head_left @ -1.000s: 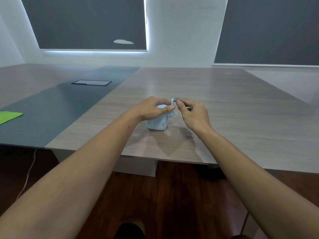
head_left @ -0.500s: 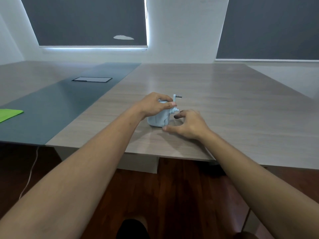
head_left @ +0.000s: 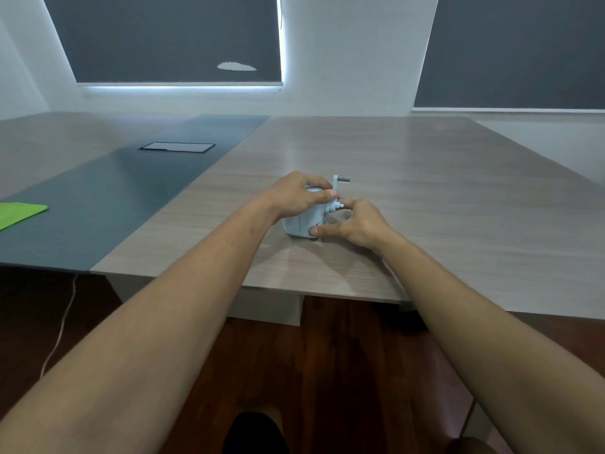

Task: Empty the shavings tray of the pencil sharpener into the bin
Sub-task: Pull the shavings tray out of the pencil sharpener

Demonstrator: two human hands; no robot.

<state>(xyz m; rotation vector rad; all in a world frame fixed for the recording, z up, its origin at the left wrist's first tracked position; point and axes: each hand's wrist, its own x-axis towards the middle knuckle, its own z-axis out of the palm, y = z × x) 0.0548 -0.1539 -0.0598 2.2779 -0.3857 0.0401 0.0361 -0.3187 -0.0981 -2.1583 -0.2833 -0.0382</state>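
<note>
A small pale blue pencil sharpener [head_left: 302,224] with a crank handle [head_left: 339,182] sticking up at its right stands on the wooden table [head_left: 425,198] near the front edge. My left hand [head_left: 296,194] is clasped over its top and holds it down. My right hand [head_left: 353,222] is at its right side, thumb pressed on the lower front corner and fingers behind by the crank axle. The shavings tray is not distinguishable from the body. No bin is in view.
A dark grey strip [head_left: 131,191] runs down the table at left, with a black cable hatch [head_left: 176,147] in it. A green sheet [head_left: 19,213] lies at the far left edge. Below the table edge are dark wood floor and a white cable [head_left: 62,329].
My right hand let go of the crank handle, dropped beside the sharpener, and now its thumb and fingers pinch the lower right part. The left hand has stayed on top.
</note>
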